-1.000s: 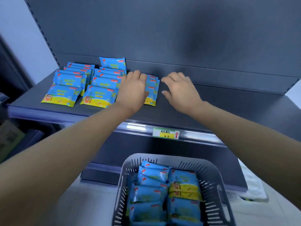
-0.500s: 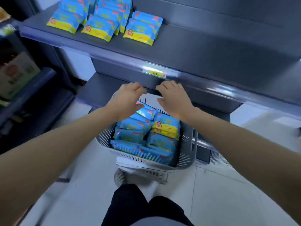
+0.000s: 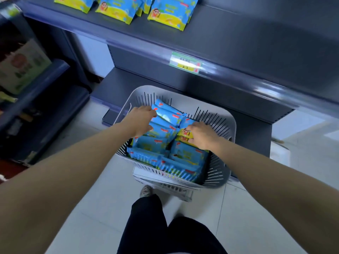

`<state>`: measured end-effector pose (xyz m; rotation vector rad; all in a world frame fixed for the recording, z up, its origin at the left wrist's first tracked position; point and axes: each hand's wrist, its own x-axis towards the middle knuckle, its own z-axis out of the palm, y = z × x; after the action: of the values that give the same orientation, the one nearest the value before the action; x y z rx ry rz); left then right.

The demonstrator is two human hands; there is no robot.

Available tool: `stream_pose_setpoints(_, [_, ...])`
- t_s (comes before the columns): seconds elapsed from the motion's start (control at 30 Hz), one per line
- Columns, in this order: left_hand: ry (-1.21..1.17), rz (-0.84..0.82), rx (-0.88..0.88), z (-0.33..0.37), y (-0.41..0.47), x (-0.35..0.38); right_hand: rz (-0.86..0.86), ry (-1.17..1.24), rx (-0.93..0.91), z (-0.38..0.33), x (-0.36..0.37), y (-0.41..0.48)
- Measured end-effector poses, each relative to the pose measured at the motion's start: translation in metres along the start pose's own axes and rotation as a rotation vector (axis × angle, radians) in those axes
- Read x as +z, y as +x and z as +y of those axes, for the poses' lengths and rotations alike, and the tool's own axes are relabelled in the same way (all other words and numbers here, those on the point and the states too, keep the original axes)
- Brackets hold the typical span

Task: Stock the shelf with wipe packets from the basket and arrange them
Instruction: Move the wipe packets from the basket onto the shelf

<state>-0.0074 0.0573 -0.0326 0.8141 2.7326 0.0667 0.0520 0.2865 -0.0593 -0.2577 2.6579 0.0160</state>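
The dark grey shelf [image 3: 238, 39] spans the top of the view, with stocked packets [image 3: 168, 13] lying flat near its front edge at the upper left. Below it, just ahead of the person's legs, sits the pale slotted basket [image 3: 226, 123], filled with blue wipe packets [image 3: 152, 145] stacked in two columns. The left hand [image 3: 142, 120] is over the left column with fingers curled round the upper packets, the right hand [image 3: 201, 133] pinches a yellow-edged packet atop the right column with bent fingers, and a small green-and-yellow price label [image 3: 185, 64] sits on the shelf's front rail.
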Motion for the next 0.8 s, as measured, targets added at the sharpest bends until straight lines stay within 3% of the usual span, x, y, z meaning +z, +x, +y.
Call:
stream_pose_setpoints(0.37, [0.139, -0.241, 0.058, -0.02, 0.042, 0.04, -0.086, 0.151, 0.318, 0.028, 0.021, 0.033])
stream_pose_setpoints(0.6, [0.249, -0.267, 0.051, -0.02, 0.049, 0.044, -0.081, 0.227, 0.407, 0.021, 0.021, 0.033])
stream_pose_setpoints(0.7, [0.181, -0.313, 0.049, -0.019, 0.048, 0.037, -0.106, 0.327, 0.442, 0.02, 0.023, 0.031])
stream_pose_setpoints(0.8, [0.165, -0.296, 0.075, -0.015, 0.043, 0.019, -0.16, 0.265, 0.474, 0.017, 0.021, 0.028])
